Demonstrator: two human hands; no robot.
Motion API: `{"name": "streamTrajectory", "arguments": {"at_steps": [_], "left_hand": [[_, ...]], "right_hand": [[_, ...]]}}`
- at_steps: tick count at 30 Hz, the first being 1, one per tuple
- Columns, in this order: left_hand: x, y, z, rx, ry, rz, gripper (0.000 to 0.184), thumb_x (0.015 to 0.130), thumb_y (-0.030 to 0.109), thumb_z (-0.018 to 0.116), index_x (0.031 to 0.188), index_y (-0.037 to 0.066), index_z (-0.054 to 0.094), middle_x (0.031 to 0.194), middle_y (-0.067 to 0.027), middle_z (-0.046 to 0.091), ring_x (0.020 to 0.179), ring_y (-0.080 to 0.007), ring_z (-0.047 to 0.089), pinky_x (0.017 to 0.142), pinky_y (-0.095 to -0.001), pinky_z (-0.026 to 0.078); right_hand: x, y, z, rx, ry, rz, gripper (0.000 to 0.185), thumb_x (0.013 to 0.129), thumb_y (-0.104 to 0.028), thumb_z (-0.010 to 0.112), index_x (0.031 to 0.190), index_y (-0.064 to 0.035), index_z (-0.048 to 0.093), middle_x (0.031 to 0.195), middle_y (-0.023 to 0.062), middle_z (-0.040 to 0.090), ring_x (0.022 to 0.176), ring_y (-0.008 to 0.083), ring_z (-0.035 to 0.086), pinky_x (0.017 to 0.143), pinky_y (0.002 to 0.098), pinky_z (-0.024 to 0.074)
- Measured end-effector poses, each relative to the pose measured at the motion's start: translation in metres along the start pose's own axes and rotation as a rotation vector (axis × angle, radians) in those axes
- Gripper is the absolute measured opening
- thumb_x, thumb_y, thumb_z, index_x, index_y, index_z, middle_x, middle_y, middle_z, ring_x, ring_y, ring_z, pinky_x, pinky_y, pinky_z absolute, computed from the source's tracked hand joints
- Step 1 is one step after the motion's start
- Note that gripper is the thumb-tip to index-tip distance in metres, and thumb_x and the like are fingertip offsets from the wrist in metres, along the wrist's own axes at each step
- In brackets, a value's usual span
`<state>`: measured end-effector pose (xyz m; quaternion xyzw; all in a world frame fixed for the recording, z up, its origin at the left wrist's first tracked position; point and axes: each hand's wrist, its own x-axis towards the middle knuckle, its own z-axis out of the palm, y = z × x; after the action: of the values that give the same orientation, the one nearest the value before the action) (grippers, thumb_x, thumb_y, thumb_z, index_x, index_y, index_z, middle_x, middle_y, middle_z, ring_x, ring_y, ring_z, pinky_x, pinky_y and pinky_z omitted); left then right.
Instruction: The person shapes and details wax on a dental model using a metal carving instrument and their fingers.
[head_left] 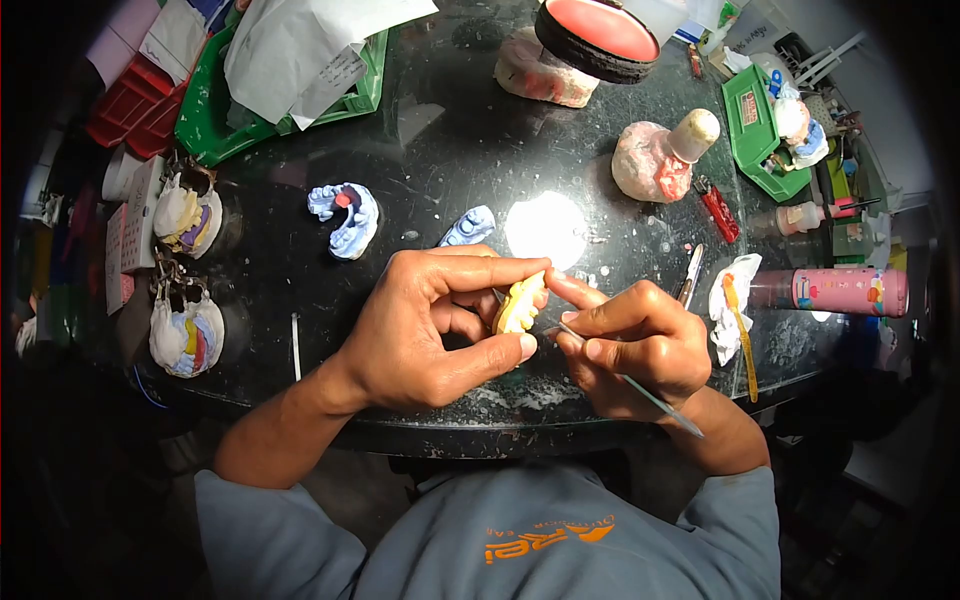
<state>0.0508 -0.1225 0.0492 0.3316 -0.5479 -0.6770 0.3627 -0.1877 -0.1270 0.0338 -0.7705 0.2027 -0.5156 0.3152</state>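
Between the thumb and fingers of my left hand (430,325) is a small yellow dental model (518,305) with a row of teeth and some pink on its right side. My right hand (640,345) grips a thin metal carving tool (655,400), its flat end pointing down towards me. The tool's other tip is close to the model; I cannot tell whether it touches. My right index finger reaches to the model's edge. Just beyond my left hand lies a small blue dental cast piece (468,226), and left of it a blue horseshoe-shaped cast (346,222).
Two articulated models (187,335) stand at the left. Farther back are a green tray (215,135) with papers, a pink wax pan (600,35) and a stone burner (650,165). On the right lie a red lighter (717,212), a knife (691,275) and a pink bottle (845,291).
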Motion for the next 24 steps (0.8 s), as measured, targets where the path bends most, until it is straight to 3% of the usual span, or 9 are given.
{"name": "streamTrajectory", "arguments": {"at_steps": [7, 24], "left_hand": [[0.0010, -0.0004, -0.0006, 0.017, -0.020, 0.042, 0.056, 0.088, -0.013, 0.071, 0.143, -0.011, 0.058, 0.122, -0.0179, 0.064, 0.100, -0.0169, 0.072, 0.079, -0.0251, 0.066], [0.0006, -0.0022, 0.0025, 0.002, -0.007, 0.065, 0.056, 0.088, -0.015, 0.071, 0.143, -0.011, 0.058, 0.120, -0.0170, 0.064, 0.101, -0.0181, 0.072, 0.083, -0.0268, 0.067]], "right_hand": [[0.0002, -0.0002, 0.0001, -0.025, 0.045, 0.008, 0.024, 0.080, 0.016, 0.078, 0.090, -0.0011, 0.065, 0.088, 0.0149, 0.070, 0.071, 0.0183, 0.074, 0.092, 0.0511, 0.0659], [0.0026, -0.0035, -0.0032, -0.008, 0.038, 0.012, 0.025, 0.079, 0.016, 0.080, 0.091, 0.0002, 0.065, 0.090, 0.0170, 0.070, 0.080, 0.0227, 0.077, 0.091, 0.0510, 0.0667]]}}
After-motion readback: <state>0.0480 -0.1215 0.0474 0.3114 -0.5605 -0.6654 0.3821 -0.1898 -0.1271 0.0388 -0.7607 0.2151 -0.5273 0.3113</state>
